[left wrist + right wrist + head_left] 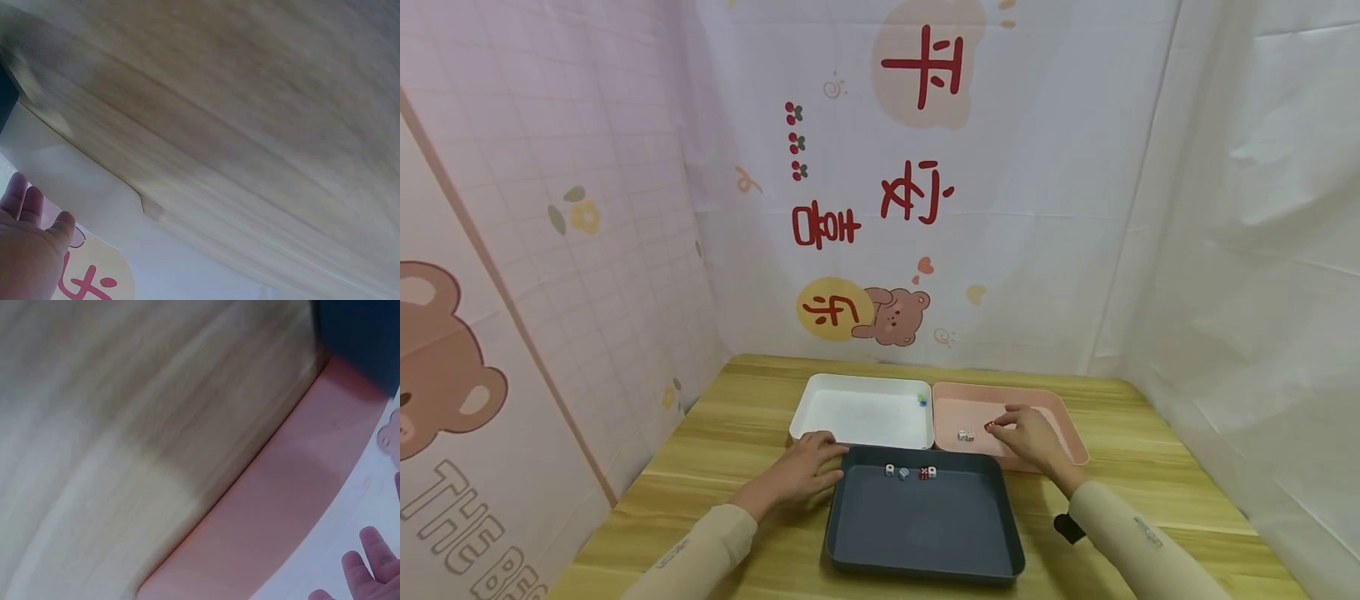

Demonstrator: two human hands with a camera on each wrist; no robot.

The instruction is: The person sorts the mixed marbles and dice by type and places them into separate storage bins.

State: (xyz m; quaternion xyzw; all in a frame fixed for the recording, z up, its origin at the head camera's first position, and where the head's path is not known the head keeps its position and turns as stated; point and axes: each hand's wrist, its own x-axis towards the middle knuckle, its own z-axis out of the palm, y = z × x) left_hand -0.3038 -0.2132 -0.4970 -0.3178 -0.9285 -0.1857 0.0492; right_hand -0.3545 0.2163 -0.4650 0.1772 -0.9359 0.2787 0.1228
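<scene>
My right hand (1026,435) is over the pink tray (1060,408), pinching a small red die (988,427) between thumb and fingertips. Two white dice (966,435) sit in that tray, left of the red one. At the far left corner of the dark grey tray (925,533), my left hand (805,468) lies with relaxed fingers, touching or very near its rim. Along that tray's far side stand a white die (890,470), a bluish-white die (904,474), a red die with white pips (923,474) and another white die (932,472). Neither wrist view shows any dice.
A white tray (857,412) stands beside the pink one, with small green and blue pieces (922,401) at its right end. All trays are on a wooden table (722,417). Printed cloth (1037,208) hangs behind and on both sides. A black object (1067,528) is under the right wrist.
</scene>
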